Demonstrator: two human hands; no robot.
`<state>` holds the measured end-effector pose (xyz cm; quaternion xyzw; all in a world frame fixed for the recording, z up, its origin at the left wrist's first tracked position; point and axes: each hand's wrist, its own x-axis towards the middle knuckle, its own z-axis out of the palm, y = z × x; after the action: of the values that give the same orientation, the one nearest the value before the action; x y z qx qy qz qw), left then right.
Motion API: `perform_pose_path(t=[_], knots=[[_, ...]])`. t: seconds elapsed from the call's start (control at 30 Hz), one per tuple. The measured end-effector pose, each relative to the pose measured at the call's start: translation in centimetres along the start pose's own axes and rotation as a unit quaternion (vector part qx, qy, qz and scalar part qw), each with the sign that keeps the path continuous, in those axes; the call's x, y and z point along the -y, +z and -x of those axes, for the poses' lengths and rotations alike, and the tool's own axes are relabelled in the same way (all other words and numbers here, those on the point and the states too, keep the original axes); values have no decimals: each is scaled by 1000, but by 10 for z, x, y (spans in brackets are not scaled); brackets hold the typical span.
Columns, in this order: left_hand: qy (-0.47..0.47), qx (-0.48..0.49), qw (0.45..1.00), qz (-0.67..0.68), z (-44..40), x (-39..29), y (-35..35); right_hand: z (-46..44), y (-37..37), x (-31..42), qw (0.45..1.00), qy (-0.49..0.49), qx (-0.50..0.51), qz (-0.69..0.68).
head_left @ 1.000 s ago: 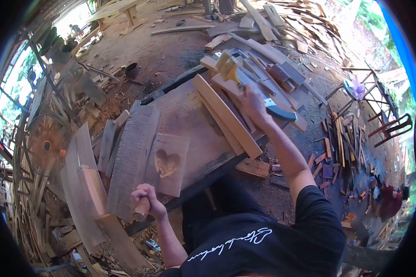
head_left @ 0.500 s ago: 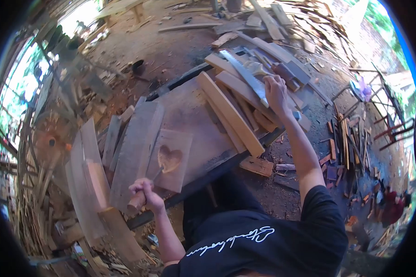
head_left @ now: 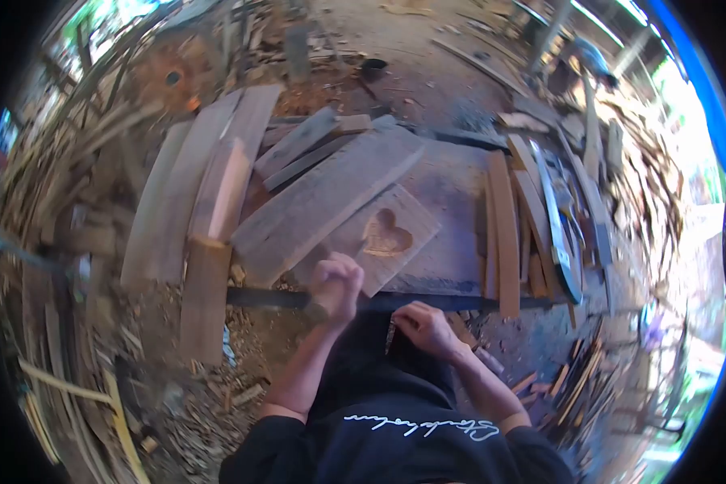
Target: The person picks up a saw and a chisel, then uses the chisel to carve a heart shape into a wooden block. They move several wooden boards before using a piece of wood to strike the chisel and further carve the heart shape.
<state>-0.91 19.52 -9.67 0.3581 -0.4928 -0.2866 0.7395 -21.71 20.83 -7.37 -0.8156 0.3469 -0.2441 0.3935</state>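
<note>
Seemingly between carving strokes: left hand (head_left: 336, 284), fingers curled round blurred handle (head_left: 318, 310), beside heart-carved board (head_left: 390, 240); right hand (head_left: 429, 329) bodyward of board, finger grip unclear; further carving needs board steadied.

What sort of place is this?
Probably a woodworking shop, possibly semi-open: a board with a heart-shaped recess lies on the workbench, a handsaw lies among planks, and scrap wood is heaped around.
</note>
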Motion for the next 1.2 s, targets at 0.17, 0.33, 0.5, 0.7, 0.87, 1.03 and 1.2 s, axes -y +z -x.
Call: perform_pose_path(t=[0.17,0.33,0.5,0.7,0.87,1.03,1.2], knots=[[24,-29,999,19,6,0,-12,-56,-3,22,995,26,-74,61],[25,-80,993,77,8,7,-22,-117,-6,18,984,-22,-78,156],[-9,-108,990,94,12,14,-35,-189,-17,5,962,-50,-67,261],[1,-61,992,114,4,13,-43,-262,-18,-25,929,-48,-53,362],[3,-44,995,89,4,24,-47,-325,-22,-53,926,20,-52,374],[12,-49,994,101,0,20,-45,-348,-20,-49,917,76,-22,392],[18,-43,995,93,-4,18,-43,-342,-18,-60,919,67,-44,385]])
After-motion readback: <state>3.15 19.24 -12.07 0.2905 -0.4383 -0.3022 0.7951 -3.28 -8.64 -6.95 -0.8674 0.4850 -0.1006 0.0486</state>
